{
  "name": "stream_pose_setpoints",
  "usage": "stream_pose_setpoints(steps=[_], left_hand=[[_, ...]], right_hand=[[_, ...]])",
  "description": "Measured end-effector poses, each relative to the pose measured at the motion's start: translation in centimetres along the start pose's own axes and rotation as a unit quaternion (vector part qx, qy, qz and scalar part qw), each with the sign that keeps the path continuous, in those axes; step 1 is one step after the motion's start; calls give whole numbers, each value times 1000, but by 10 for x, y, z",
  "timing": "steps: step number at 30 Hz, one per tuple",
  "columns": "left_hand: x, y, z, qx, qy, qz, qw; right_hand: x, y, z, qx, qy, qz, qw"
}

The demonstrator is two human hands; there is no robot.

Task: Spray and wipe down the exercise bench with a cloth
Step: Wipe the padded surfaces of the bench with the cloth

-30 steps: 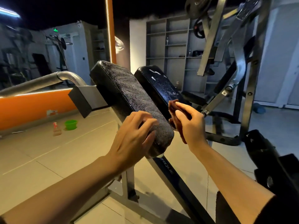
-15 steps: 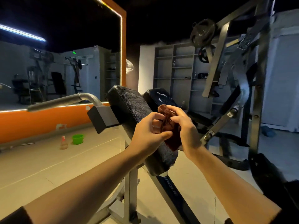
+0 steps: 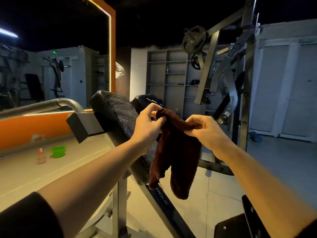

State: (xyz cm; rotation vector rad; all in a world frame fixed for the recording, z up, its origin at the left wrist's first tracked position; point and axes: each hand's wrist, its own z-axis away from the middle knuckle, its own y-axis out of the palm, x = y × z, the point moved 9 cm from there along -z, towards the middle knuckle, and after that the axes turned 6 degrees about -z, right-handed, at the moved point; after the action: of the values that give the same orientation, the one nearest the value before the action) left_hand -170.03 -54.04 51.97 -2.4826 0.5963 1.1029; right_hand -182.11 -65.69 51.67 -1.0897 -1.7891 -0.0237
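Observation:
A dark brown cloth (image 3: 178, 152) hangs unfolded in the air in front of me, its top edge stretched between both hands. My left hand (image 3: 147, 126) pinches its left corner and my right hand (image 3: 205, 131) pinches the right corner. Just behind and left of the cloth is the bench's black cracked pad (image 3: 116, 121), tilted on a grey steel frame (image 3: 120, 203). A second black pad (image 3: 145, 102) sits beyond it. The spray bottle (image 3: 41, 156) stands on the floor at the far left, out of reach of both hands.
A green bowl (image 3: 58, 151) sits on the floor beside the bottle, below an orange-framed wall mirror (image 3: 51, 74). A curved steel handle (image 3: 51, 103) juts left of the pad. A plate-loaded machine (image 3: 231, 83) stands to the right, with grey shelving (image 3: 168, 74) behind.
My left hand left the pad and joined the right on the bunched cloth. Both hands then pulled apart, spreading the cloth so it hangs open. My view rose.

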Motion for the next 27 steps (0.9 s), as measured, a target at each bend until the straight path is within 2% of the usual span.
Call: stream_pose_setpoints(steps=[5, 9, 13, 17, 20, 22, 24, 25, 27], left_hand=[[-7, -1, -5, -14, 33, -73, 997], [-6, 9, -7, 7, 49, -138, 989], [2, 22, -15, 18, 32, -148, 988], [-4, 18, -22, 13, 52, -152, 987], [-9, -9, -21, -38, 77, -190, 978], [-12, -36, -15, -93, 105, -232, 962], [-13, -58, -7, -126, 146, -296, 935], [-12, -66, -3, -132, 159, -333, 920], [-5, -81, 3, -135, 170, -400, 890]], right_hand=[[-26, -26, -4, -96, 75, -93, 988], [-34, -26, 1, -42, 144, -198, 969], [-28, -23, -6, -59, 111, -283, 951], [-22, -7, -26, -101, 79, -364, 923], [-9, 22, -42, -97, 45, -411, 905], [1, 57, -49, -33, 22, -385, 922], [6, 102, -45, 68, 14, -305, 950], [3, 122, -43, 100, 2, -251, 963], [-5, 153, -38, 144, -91, -64, 983]])
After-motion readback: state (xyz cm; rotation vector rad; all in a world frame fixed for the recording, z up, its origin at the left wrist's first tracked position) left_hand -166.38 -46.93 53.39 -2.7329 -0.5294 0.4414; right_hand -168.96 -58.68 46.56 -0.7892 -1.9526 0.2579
